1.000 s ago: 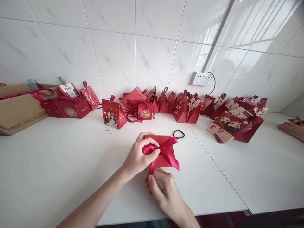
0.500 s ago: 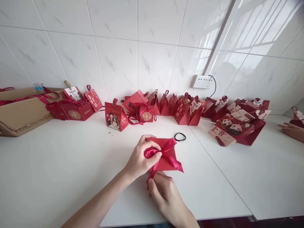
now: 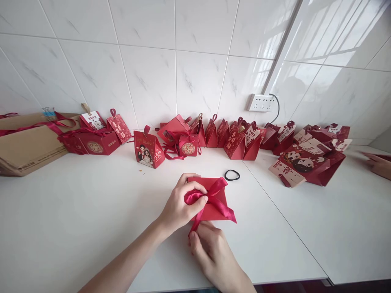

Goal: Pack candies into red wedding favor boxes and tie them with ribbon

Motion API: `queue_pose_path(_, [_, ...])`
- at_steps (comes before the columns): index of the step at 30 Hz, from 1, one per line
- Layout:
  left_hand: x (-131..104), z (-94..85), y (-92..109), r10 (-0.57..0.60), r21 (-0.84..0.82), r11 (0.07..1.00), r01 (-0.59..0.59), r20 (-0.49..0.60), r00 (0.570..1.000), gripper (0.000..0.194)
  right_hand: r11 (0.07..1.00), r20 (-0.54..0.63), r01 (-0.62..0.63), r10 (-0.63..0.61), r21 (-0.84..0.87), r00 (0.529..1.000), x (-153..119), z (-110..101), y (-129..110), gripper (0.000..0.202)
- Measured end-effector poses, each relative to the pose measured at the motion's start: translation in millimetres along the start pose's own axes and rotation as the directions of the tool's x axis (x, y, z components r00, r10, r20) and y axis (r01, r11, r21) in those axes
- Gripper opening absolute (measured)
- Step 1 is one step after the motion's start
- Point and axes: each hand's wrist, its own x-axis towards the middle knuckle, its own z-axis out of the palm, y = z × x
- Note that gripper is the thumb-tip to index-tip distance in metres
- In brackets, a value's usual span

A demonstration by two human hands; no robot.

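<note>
A red gift box (image 3: 210,211) rests on the white table, with a crimson satin ribbon (image 3: 218,185) tied in a bow on its top. My left hand (image 3: 183,201) is closed over the box's left side, thumb and fingers pinching the bow near its knot. Just below the box's near edge, my right hand (image 3: 212,248) grips a hanging tail of the same ribbon between thumb and bent fingers. The ribbon's other tail lies loose over the box's right corner. Part of the box is hidden under my left hand.
A black hair tie (image 3: 232,175) lies beyond the box. Several red gift boxes (image 3: 149,149) line the tiled wall, with a bigger cluster (image 3: 311,160) at right. Brown paper bags (image 3: 30,146) lie at left. At the far right shows another person's hand (image 3: 381,165). A power strip (image 3: 261,103) is on the wall.
My hands, the box and the ribbon stay almost still. The other person's hand at the far right has shifted, with the red item there now blurred. The view has tilted slightly.
</note>
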Motion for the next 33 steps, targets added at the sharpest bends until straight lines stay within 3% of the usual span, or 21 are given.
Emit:
queue_pose_path(14, [-1.0, -0.5, 1.6, -0.008, 0.006, 1.0, 0.008, 0.016, 1.0, 0.009, 1.0, 0.005, -0.017, 0.017, 0.01, 1.0, -0.4, 0.3, 0.2, 0.028])
queue_pose_path(27, [1.0, -1.9, -2.3, 0.069, 0.058, 0.996, -0.07, 0.017, 0.997, 0.008, 1.0, 0.052, -0.013, 0.012, 0.025, 0.999, -4.6, -4.5, -1.1, 0.028])
queue_pose_path(28, [1.2, -2.2, -2.8, 0.07, 0.057, 0.996, -0.071, 0.021, 0.997, 0.008, 1.0, 0.021, 0.014, -0.013, -0.016, 1.0, -8.5, -8.8, -2.1, 0.028])
queue_pose_path(30, [1.7, -3.0, -3.9, 0.072, 0.054, 0.996, -0.074, 0.039, 0.997, 0.01, 0.995, -0.148, 0.033, -0.048, -0.098, 0.988, -18.0, -20.6, -2.9, 0.027])
queue_pose_path(33, [2.8, -3.9, -5.4, 0.092, 0.045, 0.994, -0.094, 0.053, 0.994, 0.01, 0.984, -0.452, -0.126, 0.056, -0.126, 0.89, -28.7, -40.2, 0.1, 0.026])
